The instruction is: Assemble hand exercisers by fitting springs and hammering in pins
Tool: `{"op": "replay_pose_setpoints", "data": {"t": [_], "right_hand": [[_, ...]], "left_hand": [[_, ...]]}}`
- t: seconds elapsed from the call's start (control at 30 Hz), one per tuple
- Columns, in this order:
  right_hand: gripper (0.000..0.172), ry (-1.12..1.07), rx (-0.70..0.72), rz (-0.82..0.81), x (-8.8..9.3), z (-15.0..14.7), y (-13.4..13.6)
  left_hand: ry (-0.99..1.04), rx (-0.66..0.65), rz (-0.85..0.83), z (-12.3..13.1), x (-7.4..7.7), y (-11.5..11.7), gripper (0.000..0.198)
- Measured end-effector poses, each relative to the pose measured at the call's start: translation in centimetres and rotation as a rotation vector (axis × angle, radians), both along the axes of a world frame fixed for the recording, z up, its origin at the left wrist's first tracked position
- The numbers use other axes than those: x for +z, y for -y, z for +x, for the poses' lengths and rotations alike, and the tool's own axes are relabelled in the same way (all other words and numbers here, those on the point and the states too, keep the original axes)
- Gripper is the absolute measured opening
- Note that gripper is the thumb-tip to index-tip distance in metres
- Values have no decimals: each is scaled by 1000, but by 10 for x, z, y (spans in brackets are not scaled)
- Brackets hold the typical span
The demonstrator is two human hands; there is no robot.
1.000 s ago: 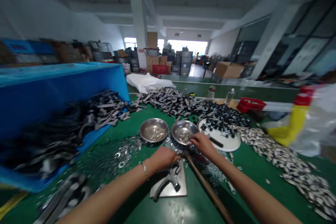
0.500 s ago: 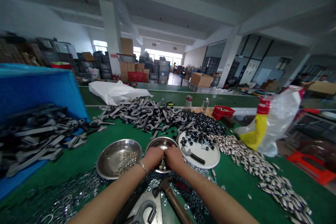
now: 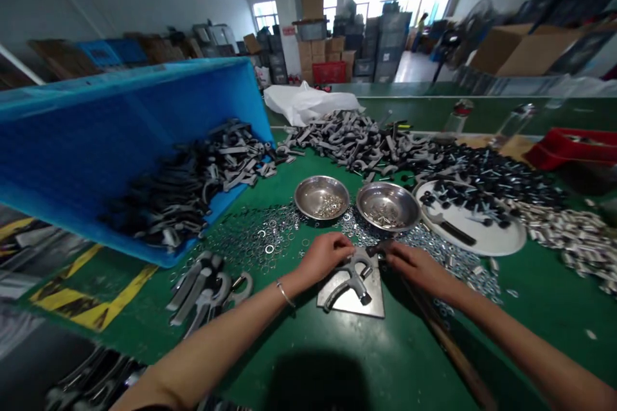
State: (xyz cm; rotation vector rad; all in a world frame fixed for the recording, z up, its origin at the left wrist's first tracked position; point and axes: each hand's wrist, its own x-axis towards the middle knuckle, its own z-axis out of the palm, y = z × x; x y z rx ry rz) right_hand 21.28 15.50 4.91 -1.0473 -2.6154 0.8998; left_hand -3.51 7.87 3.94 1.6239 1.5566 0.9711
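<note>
My left hand (image 3: pixel 324 255) has its fingers curled and pinched at the upper end of a grey forked metal part (image 3: pixel 348 282). The part lies on a small steel plate (image 3: pixel 373 304) on the green table. My right hand (image 3: pixel 415 267) is closed over a hammer just behind its dark head (image 3: pixel 377 247). The hammer's wooden handle (image 3: pixel 453 348) runs under my forearm toward the lower right. Two steel bowls (image 3: pixel 321 196) (image 3: pixel 388 206) with small bits of hardware stand just beyond my hands.
A tilted blue bin (image 3: pixel 120 135) spills grey parts at the left. Washers (image 3: pixel 260 241) are scattered ahead, and more grey parts (image 3: pixel 207 286) lie to their left. A white plate (image 3: pixel 501 245) holds black knobs. Silver cylinders (image 3: pixel 573 231) and a red tray (image 3: pixel 569 148) are at the right.
Both hands have come back from the right steel bowl toward me. The left is now at the grey part on the steel plate, the right on the hammer. The view has swung left and down.
</note>
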Motion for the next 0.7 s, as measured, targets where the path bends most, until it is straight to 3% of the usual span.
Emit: {"op": "replay_pose_setpoints", "data": {"t": [0.1, 0.2, 0.47, 0.7], "right_hand": [[25, 75, 63, 17, -12, -8, 15], [25, 127, 60, 56, -16, -18, 12], [22, 293, 96, 209, 0, -30, 11], [17, 407, 197, 338, 7, -69, 29]], "left_hand": [[-75, 79, 1, 3, -14, 23, 12], [-164, 109, 32, 9, -21, 25, 11], [-251, 108, 59, 14, -24, 31, 10], [-266, 149, 134, 19, -29, 36, 11]]}}
